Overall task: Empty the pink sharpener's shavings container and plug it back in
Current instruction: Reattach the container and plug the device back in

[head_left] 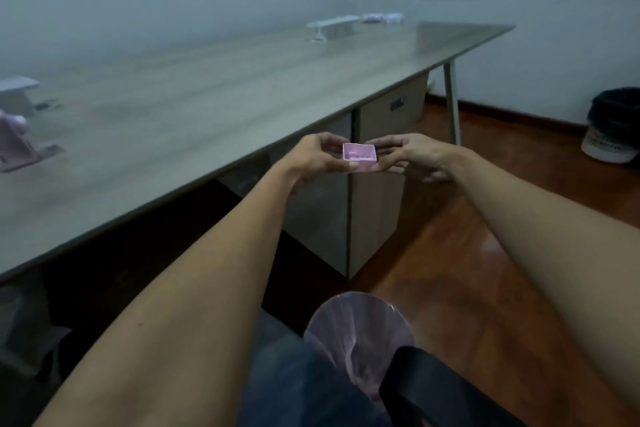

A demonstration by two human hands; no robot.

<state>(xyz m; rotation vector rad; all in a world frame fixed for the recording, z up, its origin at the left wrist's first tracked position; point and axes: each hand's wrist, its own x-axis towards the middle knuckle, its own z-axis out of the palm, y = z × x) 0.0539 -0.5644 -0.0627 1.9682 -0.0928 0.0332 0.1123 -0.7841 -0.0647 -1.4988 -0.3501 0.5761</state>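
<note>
A small pink shavings container (pixel 359 153), open side up, is held in the air off the desk's front edge. My left hand (pixel 317 158) pinches its left side and my right hand (pixel 412 156) pinches its right side. The pink sharpener (pixel 15 144) stands on the grey desk (pixel 207 90) at the far left, well apart from both hands. Below my arms, near my knees, a small bin lined with a pale pink bag (pixel 360 333) sits on the floor.
A drawer cabinet (pixel 377 191) stands under the desk right behind my hands. White power strips (pixel 332 26) lie at the desk's far end. A black-lined bin (pixel 614 125) stands by the right wall. A dark chair arm (pixel 433 388) is at the bottom.
</note>
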